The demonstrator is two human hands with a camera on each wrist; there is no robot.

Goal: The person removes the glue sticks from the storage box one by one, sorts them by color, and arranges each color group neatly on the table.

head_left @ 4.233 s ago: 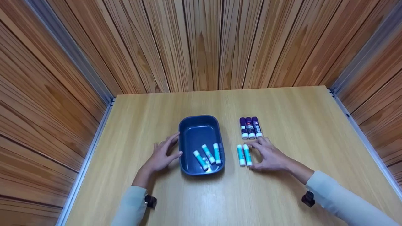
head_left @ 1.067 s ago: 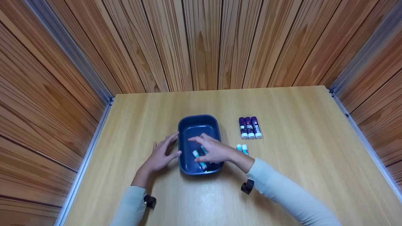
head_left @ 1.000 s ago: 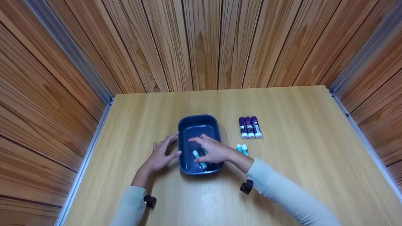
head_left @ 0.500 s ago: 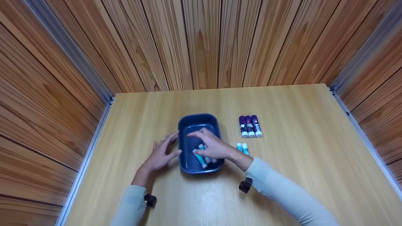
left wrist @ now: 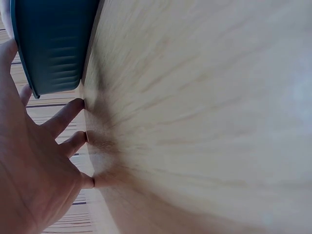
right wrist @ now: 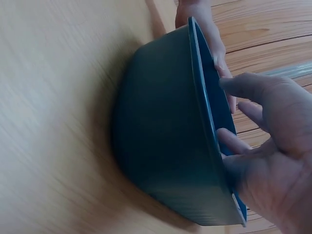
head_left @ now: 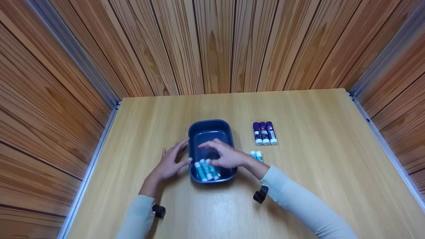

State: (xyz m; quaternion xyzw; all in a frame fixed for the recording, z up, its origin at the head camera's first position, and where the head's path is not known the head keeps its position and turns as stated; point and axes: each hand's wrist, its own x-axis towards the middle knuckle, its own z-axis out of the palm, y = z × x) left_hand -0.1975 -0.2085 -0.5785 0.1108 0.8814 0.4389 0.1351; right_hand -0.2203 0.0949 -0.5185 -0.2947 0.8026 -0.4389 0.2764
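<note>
A dark blue plastic tray (head_left: 199, 146) stands mid-table, with three turquoise-and-white glue sticks (head_left: 200, 171) side by side in its near left part. My left hand (head_left: 171, 165) touches the tray's left side with thumb and index finger; the left wrist view has its other fingers spread beside the tray wall (left wrist: 56, 44). My right hand (head_left: 227, 156) reaches in over the right rim, fingers apart, thumb at the top of the rightmost glue stick. In the right wrist view the tray wall (right wrist: 156, 112) hides what that hand (right wrist: 278, 141) touches inside.
Two more turquoise glue sticks (head_left: 259, 156) lie right of the tray, partly covered by my right forearm. Behind them three purple glue sticks (head_left: 264, 133) lie in a row. Wood-panelled walls (head_left: 212, 49) stand at the back and both sides of the table.
My right hand has come from the glue sticks on the table into the tray. The three glue sticks inside have shifted left and now lie together. My left hand has stayed put.
</note>
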